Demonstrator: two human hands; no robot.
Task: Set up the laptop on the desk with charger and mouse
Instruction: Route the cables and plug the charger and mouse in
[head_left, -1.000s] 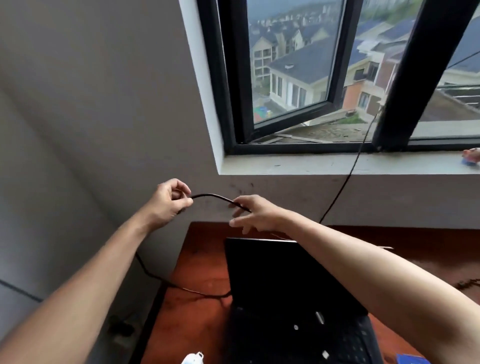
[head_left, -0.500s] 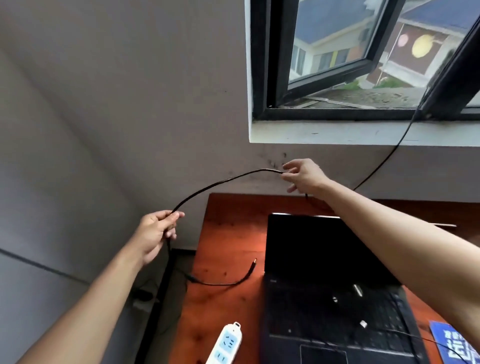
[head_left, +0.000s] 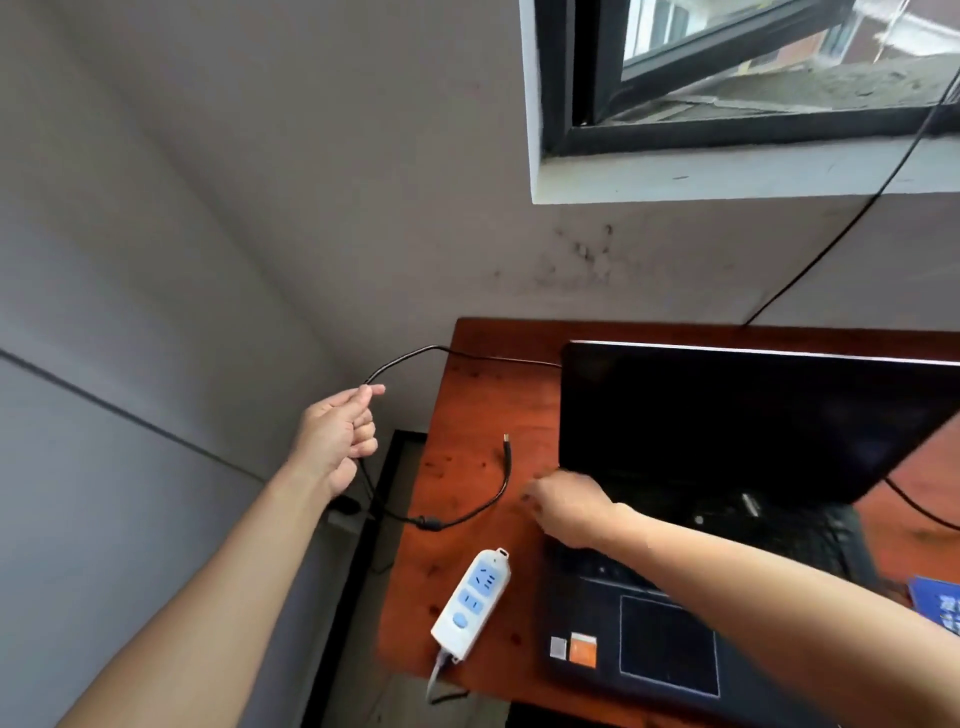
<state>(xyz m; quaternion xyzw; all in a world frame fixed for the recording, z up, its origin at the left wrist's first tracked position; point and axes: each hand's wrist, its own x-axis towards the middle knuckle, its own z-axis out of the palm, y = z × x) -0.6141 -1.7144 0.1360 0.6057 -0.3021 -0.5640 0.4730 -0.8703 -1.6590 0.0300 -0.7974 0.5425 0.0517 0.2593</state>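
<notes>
Our left hand (head_left: 337, 441) pinches the charger cable (head_left: 430, 523) between thumb and forefinger just off the tabletop's (head_left: 467, 415) left edge, probably lifting slack so it won't snag. Our right hand (head_left: 566, 512) is too blurred for us to tell its grip. It hovers beside the cable's plug end (head_left: 506, 448), which lies loose near the open laptop's (head_left: 727, 415) left side. A white power strip (head_left: 470, 603) waits at the front-left corner.
</notes>
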